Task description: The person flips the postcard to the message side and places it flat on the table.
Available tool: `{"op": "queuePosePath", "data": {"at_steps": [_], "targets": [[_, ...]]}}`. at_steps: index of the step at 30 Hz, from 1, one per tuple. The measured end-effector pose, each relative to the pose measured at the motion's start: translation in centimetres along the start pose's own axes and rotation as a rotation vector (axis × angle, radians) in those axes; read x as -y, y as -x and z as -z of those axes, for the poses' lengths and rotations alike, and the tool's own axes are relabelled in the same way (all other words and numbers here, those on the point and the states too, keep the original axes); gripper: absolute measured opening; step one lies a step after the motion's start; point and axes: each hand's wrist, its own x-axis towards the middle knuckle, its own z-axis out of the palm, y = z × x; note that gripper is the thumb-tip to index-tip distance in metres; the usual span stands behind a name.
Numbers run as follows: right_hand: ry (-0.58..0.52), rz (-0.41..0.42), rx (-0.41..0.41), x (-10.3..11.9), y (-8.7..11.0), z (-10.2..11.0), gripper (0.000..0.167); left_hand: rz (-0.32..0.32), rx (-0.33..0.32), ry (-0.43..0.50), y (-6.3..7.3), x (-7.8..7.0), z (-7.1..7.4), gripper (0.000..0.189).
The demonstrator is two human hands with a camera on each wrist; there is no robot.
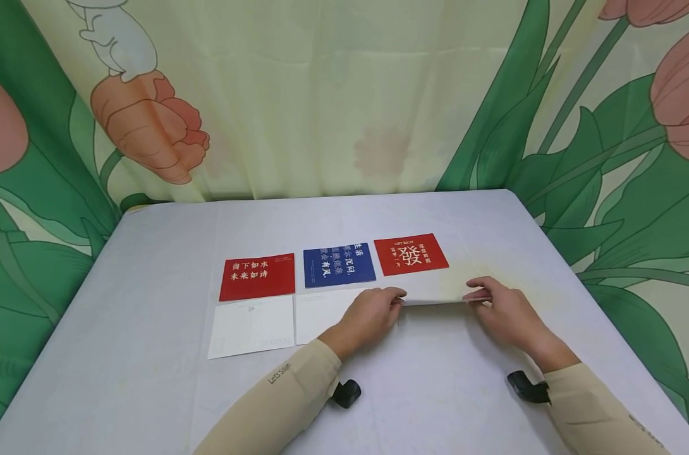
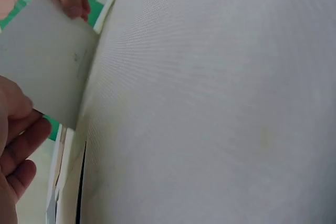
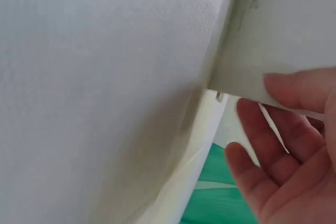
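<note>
A: "Near side 1st, w/ held card [image 2: 50, 56] as dial ctr?"
B: "See beige left sleeve [image 1: 276, 404] at 8 o'clock, right sleeve [image 1: 595, 411] at 4, black gadgets [image 1: 528, 387] just by cuffs. Flat at 9, see outer pale card [image 1: 251, 327] just beside inner pale card [image 1: 322, 316] partly hid by left hand [image 1: 367, 319]."
A: "Doing what w/ hands?"
B: "Pinching held card's edges, w/ left hand at 9, w/ right hand [image 1: 506, 318] at 3. Holding it nr 4 o'clock from head view's ctr, over tablecloth [image 1: 122, 354]; can't tell re contact."
A: "Farther out?"
B: "At 12 from outer pale card, see red text card [image 1: 256, 277]; at 12 from inner, blue card [image 1: 340, 265]; at 11 from held card, red GET RICH card [image 1: 411, 254]."
A: "& beyond?"
B: "See flowery curtain [image 1: 299, 107] at 12, past tablecloth's far edge."
</note>
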Motion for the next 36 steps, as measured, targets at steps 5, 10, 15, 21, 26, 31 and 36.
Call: {"op": "queuePosePath", "data": {"at_steps": [5,10,15,21,26,31,36], "targets": [[-0.080,-0.040,-0.079,0.16,-0.07,0.21,0.054,0.011,-0.117,0.112,0.21,0.10,0.04,0.036],[-0.149,-0.051,-0.152,0.35,-0.25,0.19,0.063,0.010,-0.227,0.195,0.37,0.22,-0.12,0.045],[-0.168,-0.055,-0.208,0.44,-0.25,0.07,0.053,0.056,-0.241,0.276,0.33,0.13,-0.05,0.042],[-0.133,-0.035,-0.201,0.51,-0.07,0.04,0.035,0.091,-0.233,0.262,0.29,0.02,0.23,0.046],[-0.113,-0.006,-0.179,0.69,-0.08,0.03,0.032,0.086,-0.262,0.213,0.47,0.16,0.26,0.043],[-0.114,-0.015,-0.159,0.86,-0.17,-0.04,0.033,0.085,-0.241,0.191,0.60,0.40,0.44,0.040],[-0.113,-0.020,-0.140,0.76,-0.17,-0.16,0.035,0.062,-0.184,0.088,0.77,0.90,0.56,0.041]]}}
